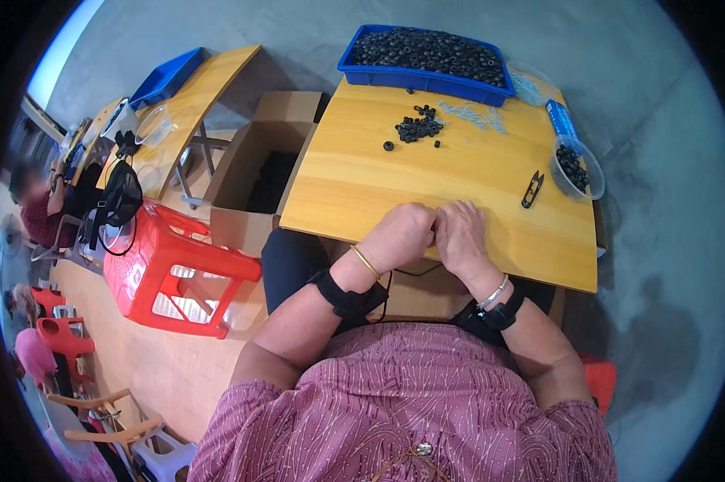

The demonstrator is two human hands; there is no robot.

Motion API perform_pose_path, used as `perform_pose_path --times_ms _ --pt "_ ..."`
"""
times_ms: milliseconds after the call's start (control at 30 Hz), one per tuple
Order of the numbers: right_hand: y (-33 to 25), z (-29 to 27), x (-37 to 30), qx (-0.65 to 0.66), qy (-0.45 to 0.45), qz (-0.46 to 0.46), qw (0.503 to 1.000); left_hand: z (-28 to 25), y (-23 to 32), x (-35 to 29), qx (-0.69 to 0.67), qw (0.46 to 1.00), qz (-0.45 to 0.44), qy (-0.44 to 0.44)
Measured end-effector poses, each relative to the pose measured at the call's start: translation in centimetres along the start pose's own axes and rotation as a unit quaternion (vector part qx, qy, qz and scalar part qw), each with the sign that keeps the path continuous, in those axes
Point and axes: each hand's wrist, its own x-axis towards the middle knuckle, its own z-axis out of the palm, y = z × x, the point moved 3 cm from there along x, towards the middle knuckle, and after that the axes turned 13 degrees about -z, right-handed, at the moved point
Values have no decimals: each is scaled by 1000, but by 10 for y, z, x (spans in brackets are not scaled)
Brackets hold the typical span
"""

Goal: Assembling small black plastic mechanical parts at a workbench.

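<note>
At the near edge of the yellow table (354, 189), my left hand (401, 233) and my right hand (461, 234) are pressed close together, fingers curled inward. Whatever they pinch is hidden behind the fingers. Beyond them lies a loose pile of small black ring-shaped parts (417, 128), with thin pale-blue strips (477, 118) scattered beside it. A pair of black thread snips (532, 189) rests to the right of my right hand. Further right, a clear round tub (594, 186) holds more black parts.
A blue tray (427, 78) heaped with black parts stands at the table's far edge, near a blue-and-white box (561, 120). Left of the table are an open cardboard box (242, 173) and a red plastic stool (157, 265). Another person (45, 213) sits at the far left.
</note>
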Motion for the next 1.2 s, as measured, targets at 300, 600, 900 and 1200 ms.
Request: perform_pose_path --times_ms 300,600,900,1200 --pt "-5 -9 -1 32 -16 -13 999 3 -4 5 36 999 -7 -11" --pt "-8 -14 -4 51 -32 -38 997 1 2 2 30 1000 2 -8" --pt "-7 -16 -5 28 -52 -41 997 1 3 2 30 999 -10 -31" --pt "-7 -13 -4 31 -65 -38 997 10 -9 -7 -71 996 5 55"
